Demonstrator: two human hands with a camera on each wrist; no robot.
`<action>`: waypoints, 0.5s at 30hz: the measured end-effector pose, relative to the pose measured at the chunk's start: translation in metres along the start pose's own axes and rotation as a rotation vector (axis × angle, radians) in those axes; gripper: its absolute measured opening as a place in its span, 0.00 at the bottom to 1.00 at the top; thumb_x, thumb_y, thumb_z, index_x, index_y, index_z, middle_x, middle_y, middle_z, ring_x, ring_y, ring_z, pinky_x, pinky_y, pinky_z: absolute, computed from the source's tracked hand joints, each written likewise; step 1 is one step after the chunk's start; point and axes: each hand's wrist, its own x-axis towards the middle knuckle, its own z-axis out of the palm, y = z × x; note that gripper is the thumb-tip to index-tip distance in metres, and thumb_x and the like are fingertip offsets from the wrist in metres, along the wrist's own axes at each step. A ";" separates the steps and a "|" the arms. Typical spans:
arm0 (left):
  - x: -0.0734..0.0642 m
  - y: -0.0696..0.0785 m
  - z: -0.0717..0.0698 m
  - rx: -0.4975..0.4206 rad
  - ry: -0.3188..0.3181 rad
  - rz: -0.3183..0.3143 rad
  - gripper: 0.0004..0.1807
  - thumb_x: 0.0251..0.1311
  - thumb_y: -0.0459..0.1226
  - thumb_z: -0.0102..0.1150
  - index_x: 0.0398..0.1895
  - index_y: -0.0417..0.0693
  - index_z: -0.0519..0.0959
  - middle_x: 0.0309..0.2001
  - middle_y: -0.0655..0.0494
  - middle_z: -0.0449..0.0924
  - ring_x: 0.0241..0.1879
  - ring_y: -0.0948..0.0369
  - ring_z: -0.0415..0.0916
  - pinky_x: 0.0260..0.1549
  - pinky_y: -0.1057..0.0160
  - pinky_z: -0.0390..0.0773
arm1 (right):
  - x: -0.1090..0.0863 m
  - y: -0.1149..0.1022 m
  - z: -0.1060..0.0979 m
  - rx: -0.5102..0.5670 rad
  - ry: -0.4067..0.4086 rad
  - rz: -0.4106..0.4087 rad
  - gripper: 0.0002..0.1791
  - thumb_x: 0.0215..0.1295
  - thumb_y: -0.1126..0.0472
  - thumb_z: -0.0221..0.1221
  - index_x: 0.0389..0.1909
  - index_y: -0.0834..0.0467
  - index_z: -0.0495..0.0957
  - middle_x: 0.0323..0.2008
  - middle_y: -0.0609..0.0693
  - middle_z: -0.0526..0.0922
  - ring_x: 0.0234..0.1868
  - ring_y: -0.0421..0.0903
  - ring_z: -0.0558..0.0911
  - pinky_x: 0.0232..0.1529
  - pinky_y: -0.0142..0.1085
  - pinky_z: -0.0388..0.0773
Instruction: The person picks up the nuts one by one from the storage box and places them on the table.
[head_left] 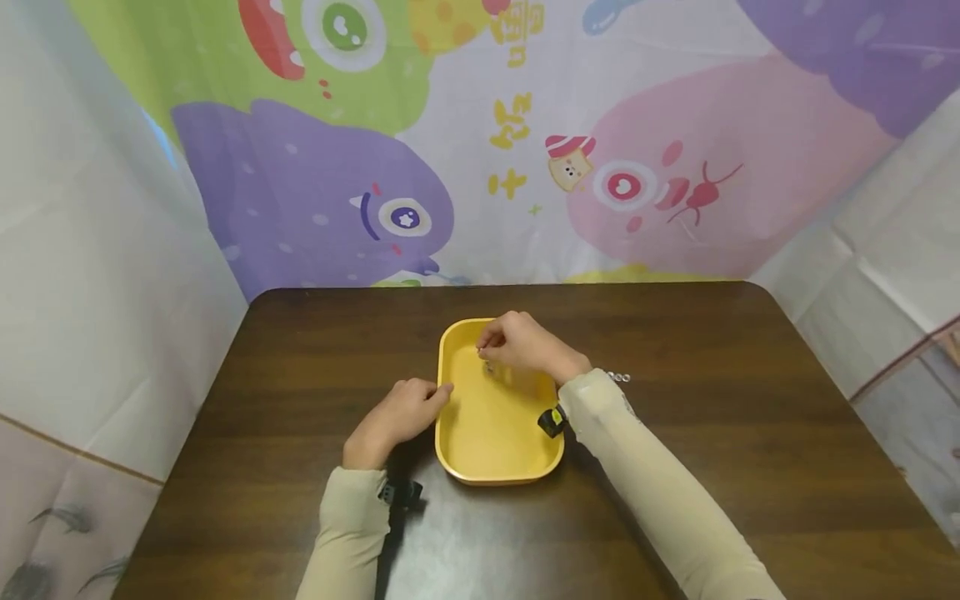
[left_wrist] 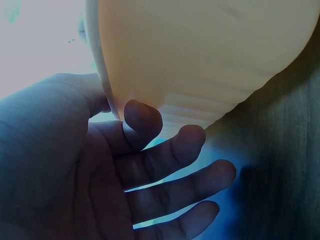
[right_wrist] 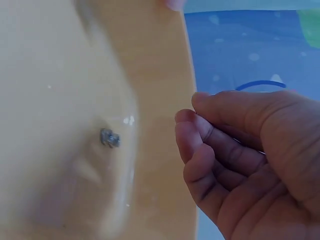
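Observation:
A yellow rectangular tray (head_left: pixel 498 425) lies on the table. My left hand (head_left: pixel 401 412) grips its left rim, thumb over the edge and the other fingers (left_wrist: pixel 190 145) spread along the outer wall. Over the tray's far half, my right hand (head_left: pixel 521 342) has thumb and index fingertips pressed together. At those tips the head view shows a tiny pale piece, mostly covered by the fingers. Below them, small shiny metal pieces (right_wrist: pixel 110 137) lie close together on the tray floor near the wall.
Several small silvery rings (head_left: pixel 619 377) lie in a row on the dark wooden table (head_left: pixel 712 375), right of the tray and partly behind the right sleeve. A cartoon-printed cloth (head_left: pixel 480 242) hangs along the table's far edge. Black wrist cameras sit on both sleeves.

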 end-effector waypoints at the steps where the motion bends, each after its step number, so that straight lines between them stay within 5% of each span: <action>1: 0.000 0.000 -0.001 0.002 0.005 0.001 0.25 0.77 0.50 0.45 0.22 0.47 0.75 0.19 0.57 0.63 0.21 0.60 0.64 0.26 0.63 0.65 | -0.001 -0.001 -0.002 0.006 0.010 -0.003 0.06 0.68 0.62 0.67 0.42 0.59 0.88 0.38 0.49 0.90 0.39 0.43 0.87 0.46 0.36 0.84; 15: 0.000 -0.002 -0.001 0.006 -0.005 -0.013 0.24 0.77 0.50 0.45 0.25 0.48 0.77 0.20 0.57 0.64 0.22 0.60 0.66 0.27 0.63 0.66 | -0.024 0.000 -0.034 0.004 0.114 -0.001 0.06 0.69 0.61 0.66 0.42 0.58 0.88 0.38 0.50 0.89 0.39 0.44 0.85 0.44 0.38 0.83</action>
